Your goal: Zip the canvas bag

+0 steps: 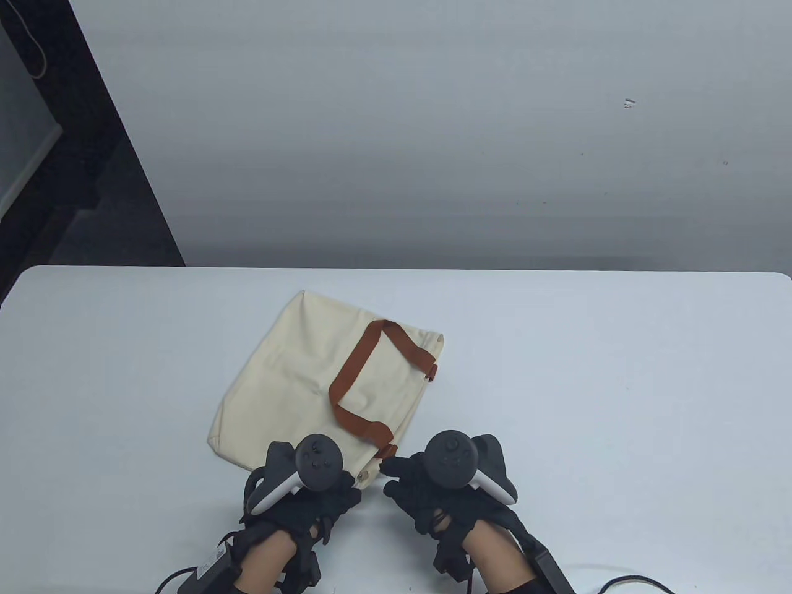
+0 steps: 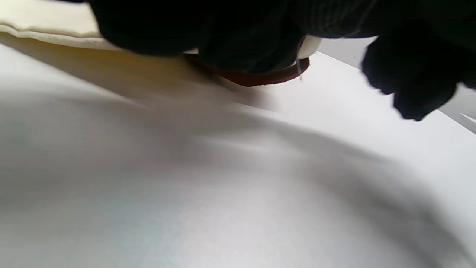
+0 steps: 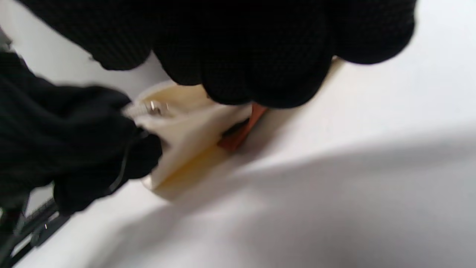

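Table view: a cream canvas bag [image 1: 322, 383] lies flat on a white bench [image 1: 619, 383], slightly left of centre, its mouth edge running along its right side down toward the person. A rust-brown webbing handle [image 1: 365, 377] loops across the top face. Both gloved hands sit at the bag's near corner. The left hand [image 1: 309, 495] rests on that corner; the right hand [image 1: 433, 489] touches the edge just beside it, fingers curled in toward the cloth. A dark round tracker rides on the back of each hand.

To do this step well, judging from the layout, the left hand should pin the corner so the soft cloth cannot bunch, while the right hand draws the slider straight along the mouth, away from the person.

Left wrist view: black knit fingers [image 2: 223, 33] press down over the cream cloth and a curve of brown strap [image 2: 260, 79]. Whether they pinch the fabric or only lie on it cannot be told. The bench surface below is smooth, matte and blurred.

Right wrist view: the right hand's fingers [image 3: 260, 59] are bunched together over the bag's end. A small metal glint, probably the zipper slider [image 3: 154, 107], shows on the cloth. The left hand's fingers [image 3: 96, 149] grip the folded canvas corner. The canvas looks thick, limp and plainly woven.
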Demonstrator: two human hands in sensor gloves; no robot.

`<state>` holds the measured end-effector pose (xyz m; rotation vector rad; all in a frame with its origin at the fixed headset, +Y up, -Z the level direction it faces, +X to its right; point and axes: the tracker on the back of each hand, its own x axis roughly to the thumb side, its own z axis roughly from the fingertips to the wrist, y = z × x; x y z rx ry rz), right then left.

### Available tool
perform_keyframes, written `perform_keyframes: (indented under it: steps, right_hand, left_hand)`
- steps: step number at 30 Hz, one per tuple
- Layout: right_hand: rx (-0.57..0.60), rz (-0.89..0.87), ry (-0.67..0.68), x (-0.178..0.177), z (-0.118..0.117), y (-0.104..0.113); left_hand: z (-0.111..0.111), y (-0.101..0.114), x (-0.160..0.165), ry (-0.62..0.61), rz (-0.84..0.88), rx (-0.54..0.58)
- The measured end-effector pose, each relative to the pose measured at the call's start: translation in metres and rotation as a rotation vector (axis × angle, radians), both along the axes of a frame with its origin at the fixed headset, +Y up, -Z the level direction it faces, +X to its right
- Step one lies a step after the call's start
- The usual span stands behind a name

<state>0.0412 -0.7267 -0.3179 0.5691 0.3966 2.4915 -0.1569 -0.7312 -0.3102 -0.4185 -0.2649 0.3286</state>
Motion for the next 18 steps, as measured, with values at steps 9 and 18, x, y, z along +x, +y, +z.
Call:
perform_keyframes:
  steps: [9,18]
  right_hand:
    - [-0.068,0.048,0.029,-0.011,-0.002,-0.019]
    - [-0.122,-0.016,0.048,-0.013,-0.005,-0.026]
  left_hand:
    - [0.003,-0.002,0.007,-0.075,0.017,-0.046]
    - [0.007,-0.003,0.013,-0.125,-0.036,-0.051]
